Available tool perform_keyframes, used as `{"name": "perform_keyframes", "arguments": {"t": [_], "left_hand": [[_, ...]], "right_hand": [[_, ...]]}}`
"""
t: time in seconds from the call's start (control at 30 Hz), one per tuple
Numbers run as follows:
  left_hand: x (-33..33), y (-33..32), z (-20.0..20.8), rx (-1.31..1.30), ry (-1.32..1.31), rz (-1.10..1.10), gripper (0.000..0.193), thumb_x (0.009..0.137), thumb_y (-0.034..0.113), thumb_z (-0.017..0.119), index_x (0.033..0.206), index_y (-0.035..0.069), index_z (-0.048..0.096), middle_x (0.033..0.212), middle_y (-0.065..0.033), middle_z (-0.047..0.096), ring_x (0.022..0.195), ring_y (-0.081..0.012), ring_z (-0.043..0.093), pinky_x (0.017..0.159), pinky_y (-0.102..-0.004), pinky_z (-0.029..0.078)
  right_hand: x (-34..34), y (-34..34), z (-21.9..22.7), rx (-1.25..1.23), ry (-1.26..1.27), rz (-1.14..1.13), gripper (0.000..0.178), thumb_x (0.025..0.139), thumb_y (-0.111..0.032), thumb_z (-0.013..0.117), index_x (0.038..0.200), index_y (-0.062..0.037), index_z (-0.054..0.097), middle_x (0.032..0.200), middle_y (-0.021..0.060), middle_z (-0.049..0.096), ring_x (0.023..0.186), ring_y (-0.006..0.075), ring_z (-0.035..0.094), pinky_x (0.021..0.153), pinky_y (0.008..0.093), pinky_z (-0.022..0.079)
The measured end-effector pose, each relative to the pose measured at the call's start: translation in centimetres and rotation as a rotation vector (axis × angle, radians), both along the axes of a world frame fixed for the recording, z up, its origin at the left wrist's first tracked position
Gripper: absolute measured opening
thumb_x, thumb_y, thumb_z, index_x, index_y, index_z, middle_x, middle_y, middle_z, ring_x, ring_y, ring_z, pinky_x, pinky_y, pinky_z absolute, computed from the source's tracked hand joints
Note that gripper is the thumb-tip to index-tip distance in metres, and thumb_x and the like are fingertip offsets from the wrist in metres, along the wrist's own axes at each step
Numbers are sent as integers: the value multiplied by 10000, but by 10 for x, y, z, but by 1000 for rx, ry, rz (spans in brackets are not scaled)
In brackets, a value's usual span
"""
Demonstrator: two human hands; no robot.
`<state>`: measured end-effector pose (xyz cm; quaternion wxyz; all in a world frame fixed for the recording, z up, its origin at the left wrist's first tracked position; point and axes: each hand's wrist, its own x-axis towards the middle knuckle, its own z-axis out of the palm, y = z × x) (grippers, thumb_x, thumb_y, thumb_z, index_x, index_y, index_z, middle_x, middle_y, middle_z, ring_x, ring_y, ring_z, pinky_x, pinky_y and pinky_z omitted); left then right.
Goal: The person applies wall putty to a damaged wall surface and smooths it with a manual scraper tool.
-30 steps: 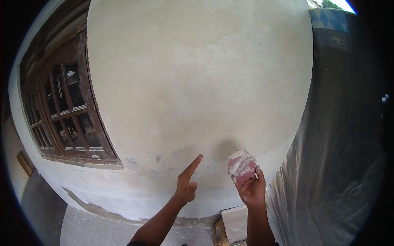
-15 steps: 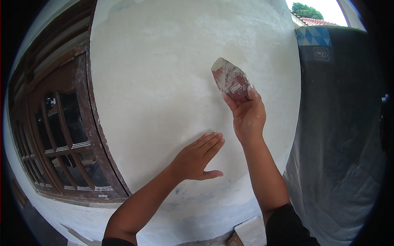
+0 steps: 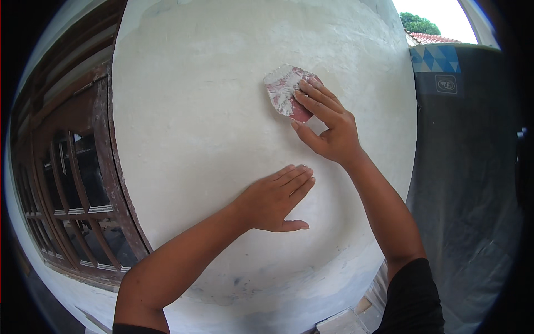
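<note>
A flat reddish-brown putty scraper [image 3: 302,113], smeared with white putty, lies against the pale plastered wall [image 3: 206,94]. My right hand [image 3: 332,129] grips it, several fingers pressed over its face and the thumb at its lower edge. Lower and to the left, my left hand [image 3: 278,196] rests palm-down toward the wall, its fingers stretched out and the thumb apart. Nothing is in that hand.
On the left is a brown wooden window [image 3: 83,189] with glass panes. A dark sheet-like cover [image 3: 467,183] with a blue patterned strip hangs at the right. A pale flat board [image 3: 342,323] lies at the wall's foot.
My right hand has turned from palm-up to palm toward the wall, with the scraper moved slightly left and up. The left hand has shifted a little up and right, still flat.
</note>
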<state>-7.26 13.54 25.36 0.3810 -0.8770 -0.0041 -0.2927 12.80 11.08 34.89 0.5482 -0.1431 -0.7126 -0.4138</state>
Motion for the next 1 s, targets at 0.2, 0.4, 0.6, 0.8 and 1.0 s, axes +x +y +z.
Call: {"name": "perform_keyframes", "arguments": {"t": [0.2,0.4,0.6,0.8,1.0], "left_hand": [[2,-3,2,-99,-2,-8,881,868,630,656,1376,-75,511,1459,-215,518,1405,-341,460,1194,-458,351],[1,-4,2,-57,19,63,892,884,660,618,1384,-70,507,1467,-204,513,1413,-328,451,1199,-454,344],[3,-3,2,-3,54,100,881,906,673,577,1386,-63,506,1460,-199,519,1415,-320,449,1207,-444,332],[2,-4,1,-3,46,117,881,906,672,578,1397,-55,497,1466,-190,517,1415,-311,450,1209,-441,328],[5,-3,1,1,55,106,879,903,673,581,1396,-50,500,1463,-184,522,1409,-305,460,1210,-434,330]], "right_hand": [[11,17,-5,-7,-40,-89,474,792,-171,815,1246,-73,719,1365,141,647,1354,336,544,1082,445,495],[25,21,-16,56,-48,-61,485,777,-177,820,1243,-90,721,1360,134,649,1338,324,560,1064,431,513],[14,29,-2,67,-74,-72,494,754,-169,825,1231,-88,727,1358,135,651,1327,339,570,1062,434,514],[34,31,-26,80,-49,-13,485,761,-171,819,1229,-90,727,1356,143,650,1323,340,573,1053,432,519],[8,31,3,87,-29,-25,502,739,-162,830,1222,-76,727,1335,140,664,1314,335,581,1055,432,519]]}}
